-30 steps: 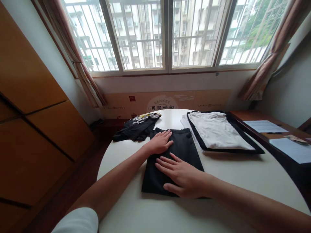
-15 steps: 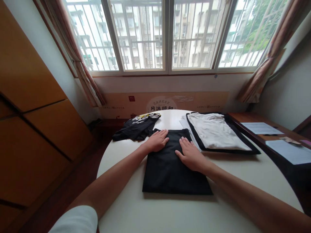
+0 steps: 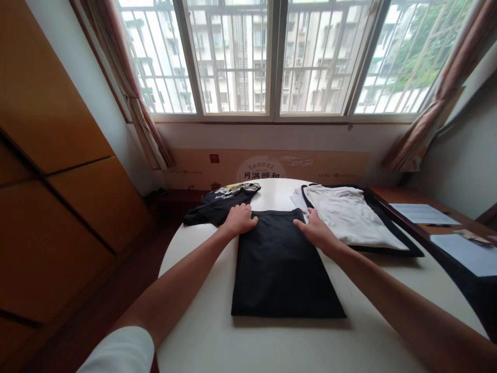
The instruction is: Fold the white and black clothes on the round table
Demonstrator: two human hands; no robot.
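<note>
A folded black garment [image 3: 281,267] lies flat on the round white table [image 3: 217,331] in front of me. My left hand [image 3: 238,220] grips its far left corner with fingers curled. At the far right corner my right hand [image 3: 315,230] pinches the edge in the same way. A crumpled black shirt with white and yellow print [image 3: 221,202] lies just beyond my left hand. To the right of my right hand lies a folded white garment [image 3: 349,217] on top of a black one [image 3: 404,248].
A wooden side table [image 3: 438,228] with sheets of paper [image 3: 423,213] stands at the right. A barred window [image 3: 272,57] with curtains fills the far wall, with a printed cardboard panel [image 3: 264,166] beneath it. Wooden cabinet doors [image 3: 50,171] line the left.
Both hands slid from flat on the black garment up to its far corners and closed on them. The right hand travelled furthest, from the near middle.
</note>
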